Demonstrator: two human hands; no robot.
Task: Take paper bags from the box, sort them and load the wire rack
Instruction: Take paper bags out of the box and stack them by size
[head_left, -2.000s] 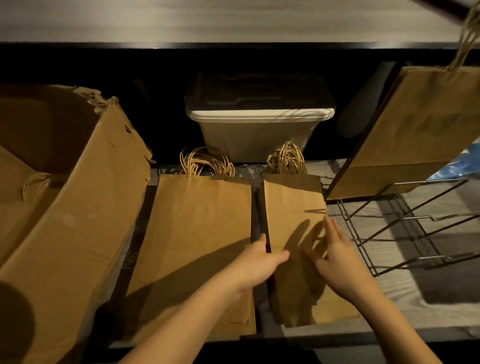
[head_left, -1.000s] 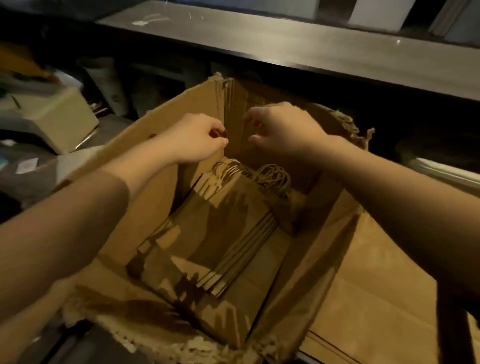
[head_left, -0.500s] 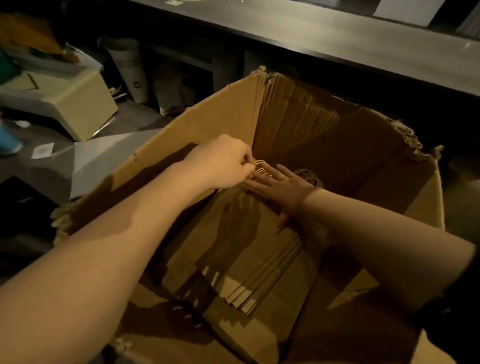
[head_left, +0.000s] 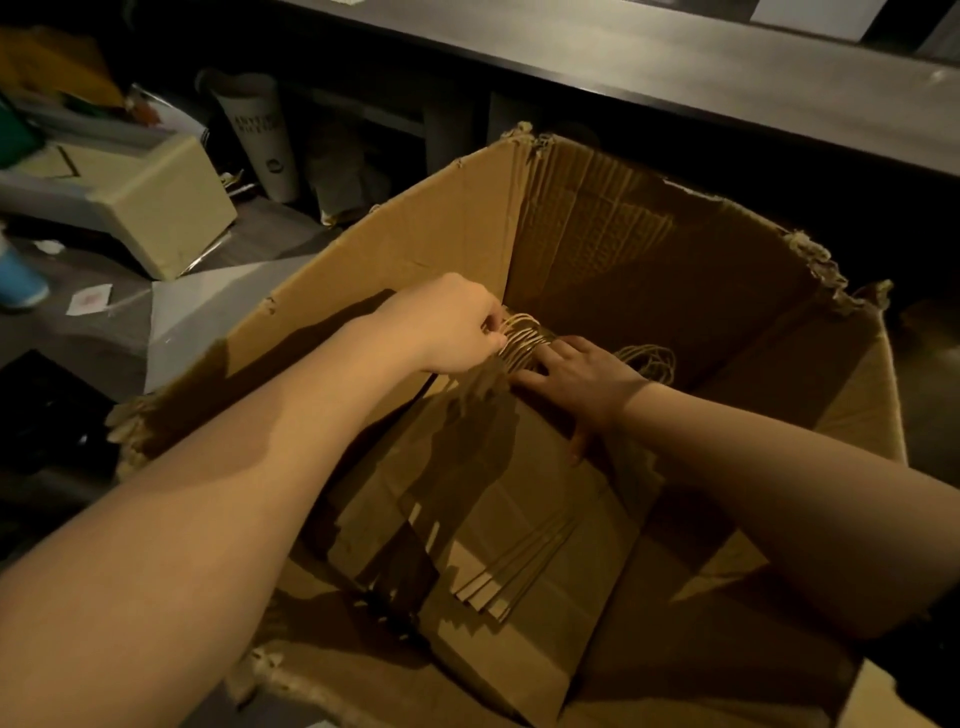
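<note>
A large open cardboard box (head_left: 415, 244) with torn edges fills the view. Inside it lies a fanned stack of flat brown paper bags (head_left: 498, 525) with twine handles (head_left: 522, 338) at their far end. My left hand (head_left: 447, 327) reaches in over the box's left wall and pinches a bunch of those handles. My right hand (head_left: 582, 384) lies on the top of the stack just right of the handles, fingers spread and flat on the paper. A second loop of handles (head_left: 649, 361) shows beyond my right hand. The wire rack is out of view.
A dark counter edge (head_left: 675, 78) runs across the top. To the left stand a pale small box (head_left: 156, 208), a tall paper cup stack (head_left: 262, 140), a white sheet (head_left: 208, 306) and a blue object (head_left: 18, 280).
Two seconds ago my hands rested on sorted bags beside the rack. I turned to the box, both hands went in, and the left hand took the handles while the right settled on the stack.
</note>
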